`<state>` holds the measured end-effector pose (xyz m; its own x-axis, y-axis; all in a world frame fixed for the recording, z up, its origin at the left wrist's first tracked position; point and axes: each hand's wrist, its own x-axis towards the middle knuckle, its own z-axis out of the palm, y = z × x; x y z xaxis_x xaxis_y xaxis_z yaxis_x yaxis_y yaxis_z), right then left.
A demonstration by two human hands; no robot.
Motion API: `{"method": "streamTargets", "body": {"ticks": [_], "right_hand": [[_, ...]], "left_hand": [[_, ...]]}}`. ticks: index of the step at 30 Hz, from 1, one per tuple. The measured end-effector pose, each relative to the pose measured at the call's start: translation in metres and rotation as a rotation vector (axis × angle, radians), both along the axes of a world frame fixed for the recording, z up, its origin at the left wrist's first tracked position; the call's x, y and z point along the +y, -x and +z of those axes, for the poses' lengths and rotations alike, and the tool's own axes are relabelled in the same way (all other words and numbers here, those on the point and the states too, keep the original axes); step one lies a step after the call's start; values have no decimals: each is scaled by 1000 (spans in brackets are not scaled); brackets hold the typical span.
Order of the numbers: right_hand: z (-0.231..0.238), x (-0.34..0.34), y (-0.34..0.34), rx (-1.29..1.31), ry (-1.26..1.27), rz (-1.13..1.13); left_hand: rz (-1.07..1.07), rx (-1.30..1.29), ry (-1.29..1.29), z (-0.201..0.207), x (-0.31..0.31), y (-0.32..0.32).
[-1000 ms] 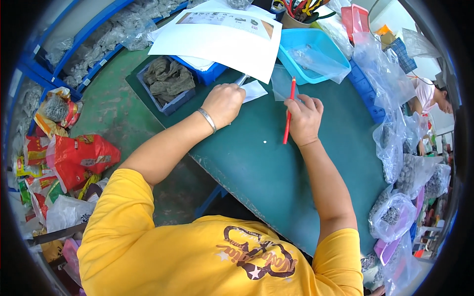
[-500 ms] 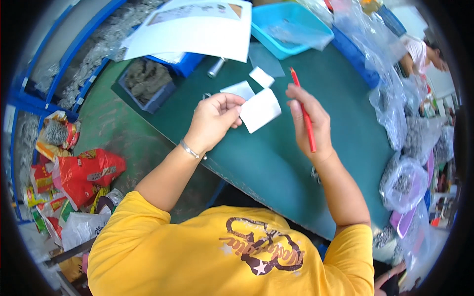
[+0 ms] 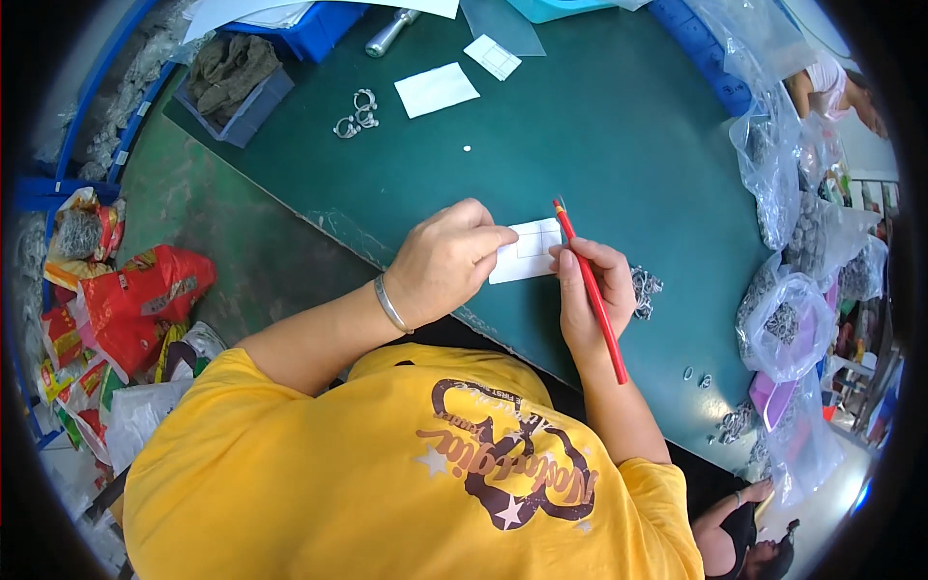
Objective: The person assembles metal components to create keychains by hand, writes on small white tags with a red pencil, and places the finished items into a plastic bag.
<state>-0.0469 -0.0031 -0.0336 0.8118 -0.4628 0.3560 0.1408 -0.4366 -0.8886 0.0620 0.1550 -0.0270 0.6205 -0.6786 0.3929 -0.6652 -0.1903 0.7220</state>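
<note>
A small white piece of paper [image 3: 530, 259] with thin drawn lines is at the near edge of the green table. My left hand [image 3: 447, 259] has its fingers closed on the paper's left side. A red pencil [image 3: 601, 319] is gripped by my right hand [image 3: 597, 290], its tip pointing away from me near the paper's upper right corner. Farther off lie a blank white paper [image 3: 437, 90] and a smaller lined paper [image 3: 492, 57]. Several silvery metal rings [image 3: 358, 115] sit left of them. Small metal pieces [image 3: 645, 292] are heaped beside my right hand.
A grey bin with dark cloth [image 3: 232, 77] and a blue bin [image 3: 314, 34] stand at the far left. A metal-handled tool [image 3: 390, 34] lies near them. Clear plastic bags [image 3: 788, 329] line the right edge. Red bags [image 3: 155, 300] lie left; other people show at right.
Both hands have come nearer to me and the paper now shows its lined face. My right hand has moved from apart to beside the paper. The view has shifted, showing more table.
</note>
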Motion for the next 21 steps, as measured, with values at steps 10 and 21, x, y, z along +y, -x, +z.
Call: {"method": "streamTargets", "body": {"ticks": [10, 21], "right_hand": [[-6, -6, 0, -42, -91, 71], [-6, -5, -3, 9, 39, 87]], "left_hand": [[-19, -97, -43, -4, -3, 2], [-12, -113, -44, -4, -6, 1]]}}
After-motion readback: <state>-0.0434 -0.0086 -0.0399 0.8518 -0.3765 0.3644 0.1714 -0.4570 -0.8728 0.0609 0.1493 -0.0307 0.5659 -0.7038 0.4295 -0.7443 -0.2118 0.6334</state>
